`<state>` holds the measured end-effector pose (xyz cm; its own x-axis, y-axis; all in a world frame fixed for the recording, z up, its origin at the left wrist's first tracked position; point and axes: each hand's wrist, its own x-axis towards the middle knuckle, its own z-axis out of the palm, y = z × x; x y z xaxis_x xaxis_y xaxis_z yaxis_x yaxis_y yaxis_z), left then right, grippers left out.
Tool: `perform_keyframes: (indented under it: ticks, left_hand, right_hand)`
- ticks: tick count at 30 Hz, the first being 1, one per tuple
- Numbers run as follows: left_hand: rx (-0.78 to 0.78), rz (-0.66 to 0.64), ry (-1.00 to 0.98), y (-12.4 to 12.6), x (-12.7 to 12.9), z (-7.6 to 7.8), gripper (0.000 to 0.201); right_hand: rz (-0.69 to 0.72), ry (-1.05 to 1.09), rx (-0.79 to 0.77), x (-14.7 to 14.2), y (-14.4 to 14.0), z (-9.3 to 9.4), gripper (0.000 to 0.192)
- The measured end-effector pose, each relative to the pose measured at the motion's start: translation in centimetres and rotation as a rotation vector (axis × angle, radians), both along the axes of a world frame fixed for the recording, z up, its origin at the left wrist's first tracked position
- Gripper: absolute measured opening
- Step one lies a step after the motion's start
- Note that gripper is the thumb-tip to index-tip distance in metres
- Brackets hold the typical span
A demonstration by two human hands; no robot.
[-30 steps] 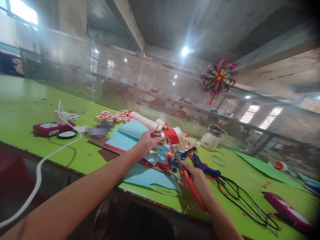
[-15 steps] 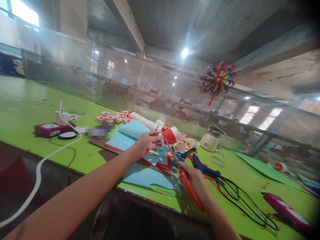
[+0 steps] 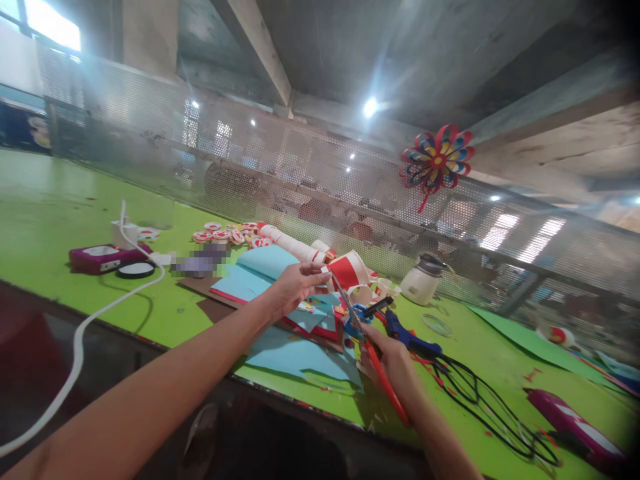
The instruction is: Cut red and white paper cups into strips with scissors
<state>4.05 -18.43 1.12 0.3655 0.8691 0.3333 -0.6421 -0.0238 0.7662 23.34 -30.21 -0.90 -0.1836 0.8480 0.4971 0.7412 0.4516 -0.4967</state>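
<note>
Green table [image 3: 60, 220] cluttered; left hand [image 3: 293, 290] pinches red paper [image 3: 345, 272]; right hand [image 3: 393, 357] grips scissors [image 3: 373, 357]; glue gun [image 3: 407, 337] beside

Bare green desk [image 3: 45, 220] lies open at far left. Nearer the middle, a white cable [image 3: 100, 310] and magenta box [image 3: 103, 258] block the way. Blue paper sheets [image 3: 295, 353] crowd the centre; black cords [image 3: 480, 400] sprawl right; a mesh fence [image 3: 280, 180] closes the far side.

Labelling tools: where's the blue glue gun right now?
Head view, right of centre: the blue glue gun lies on the green table, just beyond the right hand holding the red scissors, beside its black cord.
</note>
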Motion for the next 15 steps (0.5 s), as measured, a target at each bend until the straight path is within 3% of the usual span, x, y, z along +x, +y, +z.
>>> perform_keyframes:
  ticks: [15]
  left_hand:
    - [-0.004,0.043,-0.003,-0.31,0.11,0.22,0.037]
  right_hand:
    - [-0.018,-0.086,-0.005,0.20,0.58,-0.35,0.045]
